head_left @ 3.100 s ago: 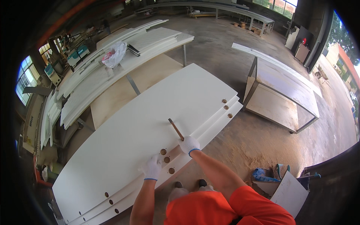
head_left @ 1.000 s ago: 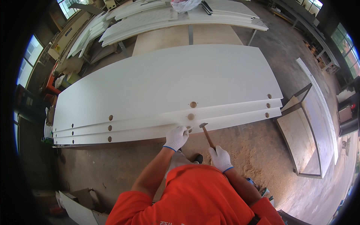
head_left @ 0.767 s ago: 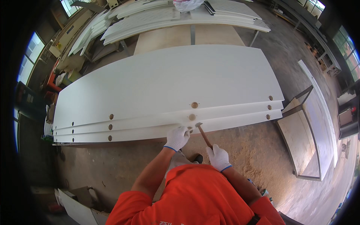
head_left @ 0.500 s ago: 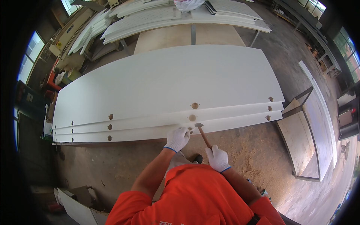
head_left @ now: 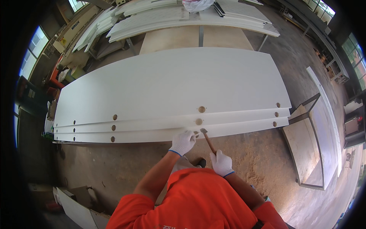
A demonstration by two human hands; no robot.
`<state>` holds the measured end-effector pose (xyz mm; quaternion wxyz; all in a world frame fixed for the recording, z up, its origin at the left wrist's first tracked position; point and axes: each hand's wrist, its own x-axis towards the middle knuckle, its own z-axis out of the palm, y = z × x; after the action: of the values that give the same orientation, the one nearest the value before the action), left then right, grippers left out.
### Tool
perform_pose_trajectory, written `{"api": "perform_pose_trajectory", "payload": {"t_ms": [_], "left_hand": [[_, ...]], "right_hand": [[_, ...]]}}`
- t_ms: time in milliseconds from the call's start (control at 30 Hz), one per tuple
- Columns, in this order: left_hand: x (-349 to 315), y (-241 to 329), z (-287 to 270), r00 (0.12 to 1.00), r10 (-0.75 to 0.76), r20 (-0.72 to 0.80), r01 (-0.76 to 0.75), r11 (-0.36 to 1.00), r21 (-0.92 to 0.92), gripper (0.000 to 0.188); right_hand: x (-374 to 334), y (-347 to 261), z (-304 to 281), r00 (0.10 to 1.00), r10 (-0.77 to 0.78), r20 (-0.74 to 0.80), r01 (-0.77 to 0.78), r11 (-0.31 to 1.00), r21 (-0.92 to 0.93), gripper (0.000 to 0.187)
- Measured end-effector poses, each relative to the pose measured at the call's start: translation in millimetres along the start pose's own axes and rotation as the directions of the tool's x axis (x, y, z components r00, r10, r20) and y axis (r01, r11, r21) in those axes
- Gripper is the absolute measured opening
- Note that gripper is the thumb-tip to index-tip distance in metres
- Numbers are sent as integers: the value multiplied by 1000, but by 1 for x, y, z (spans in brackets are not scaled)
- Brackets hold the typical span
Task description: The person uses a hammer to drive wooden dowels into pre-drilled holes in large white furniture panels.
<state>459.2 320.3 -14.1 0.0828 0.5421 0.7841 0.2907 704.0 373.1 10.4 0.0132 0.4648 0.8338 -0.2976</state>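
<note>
My right hand (head_left: 222, 163), in a white knit glove, grips the wooden handle of a hammer (head_left: 210, 144). The hammer's metal head is raised close beside a round hole in the lowest visible white panel (head_left: 160, 136), near its front edge. At that same hole is my left hand (head_left: 183, 142), also gloved, its fingers pinched together. What they hold, if anything, is too small to make out. Three white panels lie stacked in steps, the top panel (head_left: 167, 84) set furthest back. Round holes run along the front edge of each.
More white panels (head_left: 152, 26) lie on a table at the back, with a clear plastic bag (head_left: 198, 4) on top. To my right stands a metal-framed stand (head_left: 305, 149) with a long white strip leaning on it. Sawdust covers part of the floor (head_left: 259, 164).
My view has shifted slightly, so the panels appear a little lower and further right. The hammer head sits slightly lower beside the hole; both hands remain in nearly the same place.
</note>
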Motion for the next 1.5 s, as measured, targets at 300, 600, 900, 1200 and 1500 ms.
{"api": "perform_pose_trajectory", "payload": {"t_ms": [300, 600, 900, 1200, 1500], "left_hand": [[1, -3, -11, 996, -85, 13, 86, 995, -58, 7], [-13, -33, -20, 994, -109, -22, 109, 994, -4, 8], [-14, -30, -22, 995, -98, -15, 98, 995, 27, 8], [-13, -26, -24, 994, -108, -4, 108, 993, 39, 8], [-12, -23, -24, 997, -66, -48, 66, 998, 8, 4]], "right_hand": [[6, -1, -4, 1000, -27, 3, 27, 999, -33, 42], [5, -3, -8, 999, -43, 11, 44, 995, -85, 48], [6, -4, -12, 999, 8, 33, -5, 995, -100, 49], [11, -26, -12, 992, -54, 112, 51, 998, 30, 54], [10, -33, -6, 990, -69, 119, 71, 997, -8, 52]]}}
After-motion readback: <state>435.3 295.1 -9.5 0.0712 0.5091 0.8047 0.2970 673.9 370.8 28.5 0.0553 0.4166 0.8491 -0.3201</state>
